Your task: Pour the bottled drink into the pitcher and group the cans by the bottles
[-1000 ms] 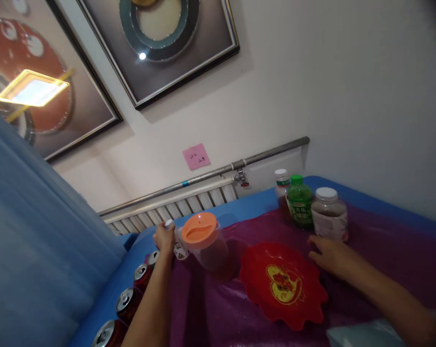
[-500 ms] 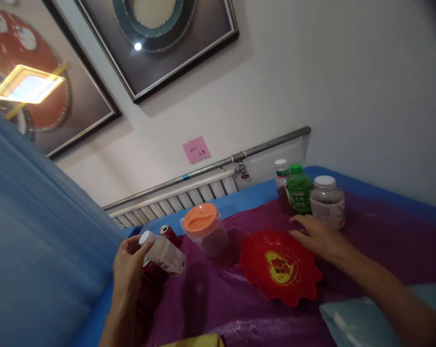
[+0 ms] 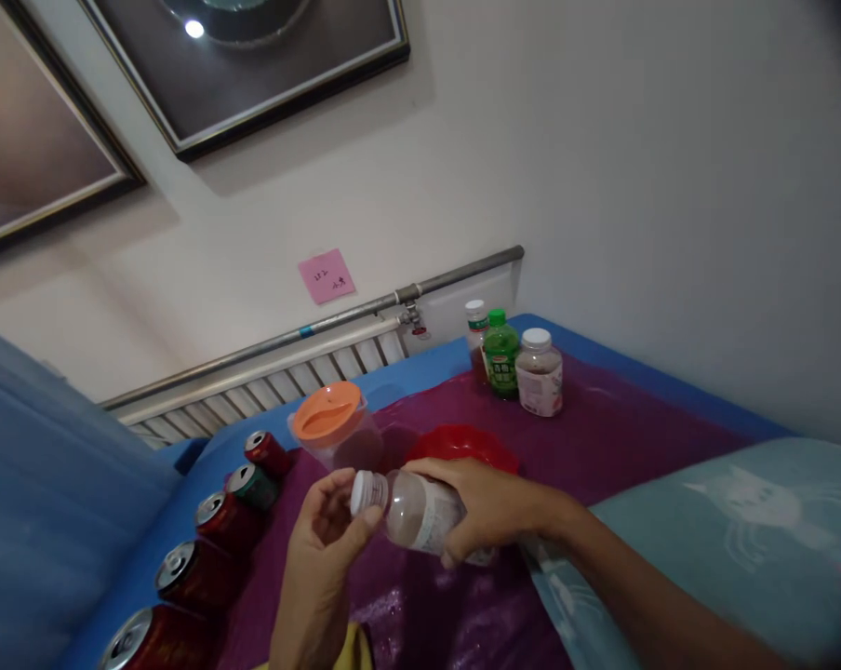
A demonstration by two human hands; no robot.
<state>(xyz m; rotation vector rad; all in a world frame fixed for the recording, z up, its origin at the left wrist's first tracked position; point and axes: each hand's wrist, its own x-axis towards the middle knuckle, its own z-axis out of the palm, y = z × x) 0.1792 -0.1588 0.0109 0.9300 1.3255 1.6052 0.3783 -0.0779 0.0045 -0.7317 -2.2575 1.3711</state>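
Head view: a small clear plastic bottle [image 3: 420,512] lies tilted above the purple cloth [image 3: 602,437], right hand [image 3: 490,507] wrapped around its body, left hand [image 3: 323,521] fingers pinched on the white cap [image 3: 366,491] at 9 o'clock; probably light, smooth, easily squeezed

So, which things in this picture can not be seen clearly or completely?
- Red dish: head view, mostly hidden behind the right hand and the clear bottle.
- Bottle label: covered by the right hand's fingers.
- White cap: whether loosened cannot be told; the left hand grips it.
- Pink note: writing too small.
- Nearest can: cut off by the bottom edge.
- Framed pictures: cut off by the top edge.
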